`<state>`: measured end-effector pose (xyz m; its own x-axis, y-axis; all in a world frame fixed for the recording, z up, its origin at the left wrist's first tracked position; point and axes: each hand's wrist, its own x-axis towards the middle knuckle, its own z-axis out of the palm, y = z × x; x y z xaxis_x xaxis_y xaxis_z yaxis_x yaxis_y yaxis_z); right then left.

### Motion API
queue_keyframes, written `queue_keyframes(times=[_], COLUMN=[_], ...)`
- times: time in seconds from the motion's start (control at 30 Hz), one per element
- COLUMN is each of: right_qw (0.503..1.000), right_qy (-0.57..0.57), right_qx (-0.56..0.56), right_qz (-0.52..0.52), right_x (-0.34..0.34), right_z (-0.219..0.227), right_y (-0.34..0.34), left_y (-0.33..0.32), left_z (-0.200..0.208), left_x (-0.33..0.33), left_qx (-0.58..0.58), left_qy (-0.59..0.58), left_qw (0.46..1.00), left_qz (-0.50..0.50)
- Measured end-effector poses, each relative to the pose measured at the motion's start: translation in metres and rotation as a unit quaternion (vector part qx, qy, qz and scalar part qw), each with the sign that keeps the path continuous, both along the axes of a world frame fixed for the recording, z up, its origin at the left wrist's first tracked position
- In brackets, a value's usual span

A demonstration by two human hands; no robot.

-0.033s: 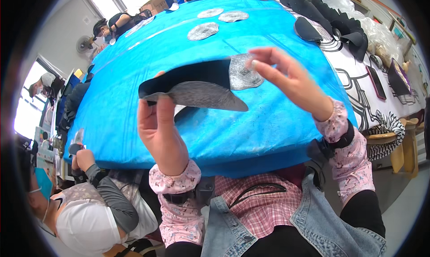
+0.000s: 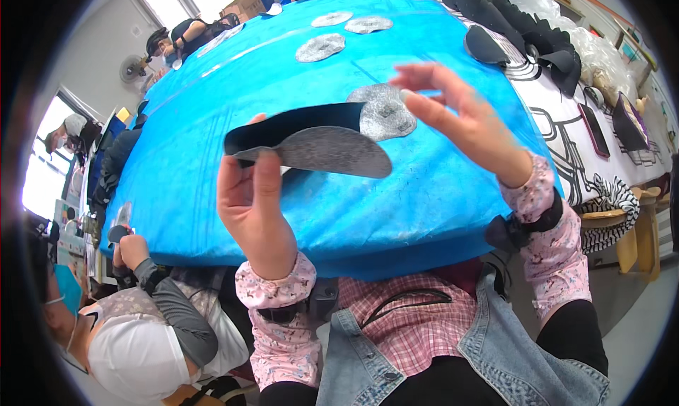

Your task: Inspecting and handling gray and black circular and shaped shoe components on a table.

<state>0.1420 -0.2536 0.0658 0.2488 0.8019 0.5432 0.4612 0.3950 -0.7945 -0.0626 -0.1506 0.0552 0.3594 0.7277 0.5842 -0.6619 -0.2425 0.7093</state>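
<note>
Above the blue-covered table, my left hand (image 2: 258, 201) pinches one end of a bent sheet piece (image 2: 332, 151), black inside and streaky grey on its rounded outer flap. The thumb presses on the near side, with a fingertip showing behind. My right hand (image 2: 453, 116) is raised beyond the piece's free end, fingers apart and nothing visible between them. Just left of its fingertips, a round grey speckled piece (image 2: 389, 116) lies on the table, overlapping another grey one behind it. The bent piece hides part of the cover below.
Across the blue cover (image 2: 424, 201), several grey round pieces (image 2: 320, 48) lie farther off. At right are black curved pieces (image 2: 484, 47), a phone (image 2: 594, 130) and clear plastic bags (image 2: 594, 52). A person in a white cap (image 2: 141, 342) works close on my left; others sit farther along.
The bent piece has turned slightly, so its grey flap shows broader and rounder. My right hand has shifted slightly right, exposing more of the grey pieces on the table.
</note>
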Motion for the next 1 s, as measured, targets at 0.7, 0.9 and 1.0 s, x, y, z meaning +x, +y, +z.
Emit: queue_keyframes(times=[0.7, 0.9, 1.0], right_qw=[0.974, 0.955, 0.918], right_qy=[-0.206, -0.28, -0.364], right_qx=[0.084, 0.086, 0.094], right_qz=[-0.051, -0.045, -0.122], right_x=[-0.023, -0.013, 0.0], right_z=[0.024, 0.026, 0.026], right_y=[-0.002, -0.012, -0.021], left_y=[-0.01, 0.002, 0.063], left_z=[0.001, 0.009, -0.008], left_x=[0.004, -0.001, -0.028], left_qx=[0.059, 0.162, 0.273], left_qy=[0.149, 0.145, 0.4], left_qw=[0.985, 0.965, 0.874], left_qz=[0.058, -0.148, 0.045])
